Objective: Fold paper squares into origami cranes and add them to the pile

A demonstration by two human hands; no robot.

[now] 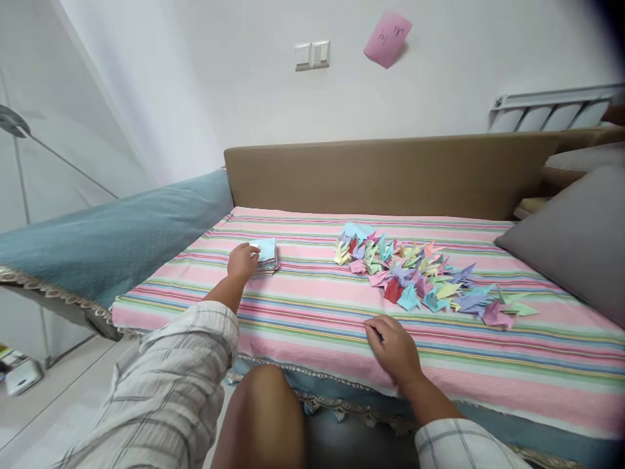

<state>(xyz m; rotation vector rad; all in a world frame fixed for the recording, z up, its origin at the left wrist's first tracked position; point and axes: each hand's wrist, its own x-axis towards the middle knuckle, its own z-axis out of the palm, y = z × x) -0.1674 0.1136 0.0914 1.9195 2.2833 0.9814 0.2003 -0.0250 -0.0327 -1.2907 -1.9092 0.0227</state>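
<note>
My left hand [243, 262] is at the left edge of a small stack of paper [267, 259] with a light blue sheet on top. Its fingers pinch the corner of the top sheet. Near the front edge of the seat, my right hand [394, 350] rests on the striped cloth with its fingers curled in. Nothing shows in it. Beyond the right hand lies a spread of folded paper cranes [410, 277] in red, pink, yellow, green, blue and purple. A flat light blue sheet [358, 230] lies at the far left end of the cranes.
The striped cloth [312, 306] covers a sofa seat, with a brown backrest [381, 179] behind. A blue-covered armrest [117, 225] bounds the left, and a grey cushion [576, 234] leans at the right. My knee [266, 417] is below the front edge.
</note>
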